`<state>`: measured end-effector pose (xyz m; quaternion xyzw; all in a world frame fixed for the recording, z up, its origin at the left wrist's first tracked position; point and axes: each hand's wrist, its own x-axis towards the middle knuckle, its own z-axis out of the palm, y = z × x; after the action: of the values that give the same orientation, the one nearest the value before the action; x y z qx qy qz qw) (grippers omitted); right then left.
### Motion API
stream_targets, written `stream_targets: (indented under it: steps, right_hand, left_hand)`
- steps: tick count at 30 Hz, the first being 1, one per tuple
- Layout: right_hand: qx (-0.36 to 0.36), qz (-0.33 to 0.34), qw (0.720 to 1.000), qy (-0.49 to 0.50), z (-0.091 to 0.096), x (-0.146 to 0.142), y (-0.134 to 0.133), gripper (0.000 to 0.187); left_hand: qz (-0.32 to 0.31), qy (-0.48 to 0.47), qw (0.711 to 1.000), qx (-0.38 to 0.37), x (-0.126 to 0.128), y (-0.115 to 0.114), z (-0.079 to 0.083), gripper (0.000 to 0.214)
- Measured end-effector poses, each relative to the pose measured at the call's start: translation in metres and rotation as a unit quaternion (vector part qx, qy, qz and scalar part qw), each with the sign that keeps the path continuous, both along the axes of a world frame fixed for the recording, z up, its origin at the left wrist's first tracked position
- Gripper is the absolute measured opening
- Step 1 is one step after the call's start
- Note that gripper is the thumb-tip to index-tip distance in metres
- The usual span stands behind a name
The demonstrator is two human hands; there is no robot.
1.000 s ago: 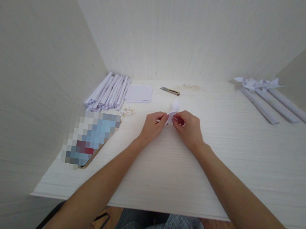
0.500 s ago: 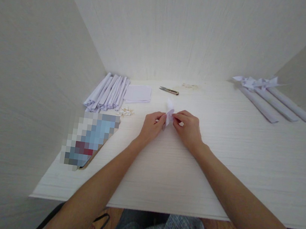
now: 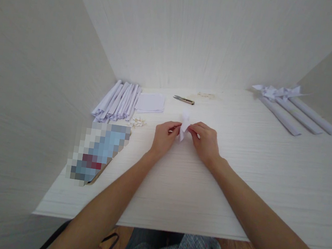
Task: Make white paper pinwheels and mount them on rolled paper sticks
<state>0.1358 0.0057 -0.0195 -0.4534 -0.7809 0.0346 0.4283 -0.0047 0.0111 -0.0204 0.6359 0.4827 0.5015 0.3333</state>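
A small folded piece of white paper is held upright over the middle of the white table. My left hand pinches its left side with curled fingers. My right hand pinches its right side, thumb and forefinger pressed together on the paper. Both hands rest close together just above the tabletop.
A stack of rolled paper sticks and flat white sheets lie at the back left, with small pale pins beside them. Snips lie at the back. Finished paper pinwheels on sticks lie at the right. A pixelated flat object lies at left.
The paper piece has been turned and lowered slightly between my fingers; both hands stay in nearly the same place.
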Motion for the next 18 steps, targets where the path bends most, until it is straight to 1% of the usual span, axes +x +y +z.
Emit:
stream_targets:
  steps: [4, 10, 14, 18]
  right_hand:
    - [0.018, -0.002, 1.0, -0.001, 0.0008, 0.0001, -0.0006, 0.017]
    - [0.03, 0.01, 0.999, -0.007, 0.0022, 0.0, -0.0001, 0.019]
    - [0.029, 0.007, 0.999, -0.044, 0.0024, 0.0003, -0.0002, 0.021]
    - [0.041, -0.01, 0.995, -0.095, 0.0015, 0.0006, 0.0003, 0.023]
  left_hand:
    - [-0.001, 0.022, 0.999, 0.025, -0.0003, -0.0026, 0.0031, 0.021]
    - [-0.01, 0.03, 0.999, 0.036, -0.0002, -0.0039, 0.0053, 0.023]
    - [-0.009, 0.048, 0.998, 0.039, -0.0004, -0.004, 0.0059, 0.024]
    - [-0.009, 0.053, 0.998, 0.041, -0.0007, -0.0042, 0.0061, 0.025]
